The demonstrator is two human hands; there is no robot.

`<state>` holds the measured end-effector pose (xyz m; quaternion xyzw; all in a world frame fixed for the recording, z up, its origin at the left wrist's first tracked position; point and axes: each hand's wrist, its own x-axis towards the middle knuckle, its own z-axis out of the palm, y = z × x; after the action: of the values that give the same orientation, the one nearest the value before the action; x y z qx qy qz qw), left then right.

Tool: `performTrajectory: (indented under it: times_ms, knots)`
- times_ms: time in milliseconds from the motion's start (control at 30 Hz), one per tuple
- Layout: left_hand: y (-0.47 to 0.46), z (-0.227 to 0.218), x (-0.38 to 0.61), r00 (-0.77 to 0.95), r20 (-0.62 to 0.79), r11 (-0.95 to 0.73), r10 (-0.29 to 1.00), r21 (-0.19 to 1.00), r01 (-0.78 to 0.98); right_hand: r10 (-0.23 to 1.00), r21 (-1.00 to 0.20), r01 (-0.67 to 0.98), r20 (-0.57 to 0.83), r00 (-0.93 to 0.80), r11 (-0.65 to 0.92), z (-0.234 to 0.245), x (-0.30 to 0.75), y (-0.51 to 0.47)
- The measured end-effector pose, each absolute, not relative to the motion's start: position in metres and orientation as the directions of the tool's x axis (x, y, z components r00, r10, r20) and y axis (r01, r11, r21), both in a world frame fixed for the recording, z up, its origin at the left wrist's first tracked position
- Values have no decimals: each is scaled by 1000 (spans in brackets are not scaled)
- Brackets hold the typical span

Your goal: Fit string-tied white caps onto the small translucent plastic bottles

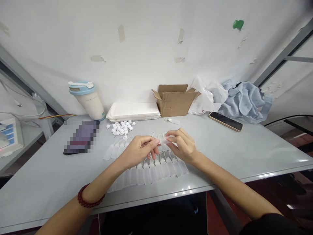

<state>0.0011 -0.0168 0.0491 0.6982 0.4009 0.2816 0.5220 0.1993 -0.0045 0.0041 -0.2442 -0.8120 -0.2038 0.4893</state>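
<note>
A small translucent plastic bottle (163, 140) is held between my two hands, above the middle of the grey table. At one end, my left hand (141, 148) pinches it between thumb and fingers. My right hand (182, 144) grips the other end with its fingertips; part of the bottle is hidden there. Below the hands lies a front row of similar translucent bottles (146, 173) with white tops and thin looped cords. Behind my left hand, another row of bottles (113, 150) is partly covered. A pile of small white caps (122, 128) sits farther back to the left.
An open cardboard box (174, 102) stands against the wall, beside a stack of white sheets (133, 111). A cup (89, 101) and a blurred-out flat item (81, 137) are left. At right are a white bag (207, 94), blue cloth (244, 101) and phone (226, 121).
</note>
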Motion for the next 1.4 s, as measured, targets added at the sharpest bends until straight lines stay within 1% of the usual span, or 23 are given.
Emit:
performTrajectory:
  times_ms: [100, 233, 300, 400, 467, 533, 700, 833, 967, 1167, 1267, 1333, 1400]
  knots:
    - [-17, 49, 1, 526, -2, -155, 850, 955, 254, 204, 85, 589, 890, -407, 804, 4, 200, -5]
    - [-20, 48, 1, 485, 78, -242, 871, 927, 286, 241, 19, 558, 889, -389, 830, 6, 200, -5]
    - [-21, 47, 1, 466, 141, -317, 873, 891, 324, 263, -20, 534, 885, -383, 845, 6, 200, -4]
    - [-21, 44, 0, 463, 263, -460, 846, 799, 387, 305, -74, 504, 868, -393, 861, 5, 201, -3]
    - [-20, 43, 0, 469, 309, -515, 827, 751, 413, 325, -95, 495, 856, -402, 864, 3, 201, -2]
    - [-18, 43, -1, 467, 281, -490, 838, 763, 421, 330, -94, 499, 850, -410, 862, 0, 202, -2]
    - [-17, 48, -3, 458, 97, -291, 884, 880, 375, 294, -28, 539, 862, -414, 842, -2, 201, -2]
    - [-18, 51, -2, 474, 12, -219, 881, 897, 383, 245, 47, 565, 869, -430, 824, -1, 200, -3]
    - [-18, 51, -2, 495, -14, -194, 869, 910, 366, 245, 45, 553, 864, -439, 832, 0, 200, -4]
    - [-20, 54, -3, 518, 49, -255, 854, 907, 335, 228, 41, 504, 857, -461, 863, 3, 197, -6]
    - [-21, 54, -3, 525, 97, -304, 846, 895, 325, 274, -34, 473, 851, -448, 880, 5, 197, -8]
    - [-21, 53, -2, 524, 151, -357, 838, 877, 320, 344, -132, 456, 839, -421, 880, 6, 196, -10]
    - [-22, 51, -1, 521, 214, -428, 826, 840, 333, 447, -264, 444, 809, -382, 856, 8, 197, -13]
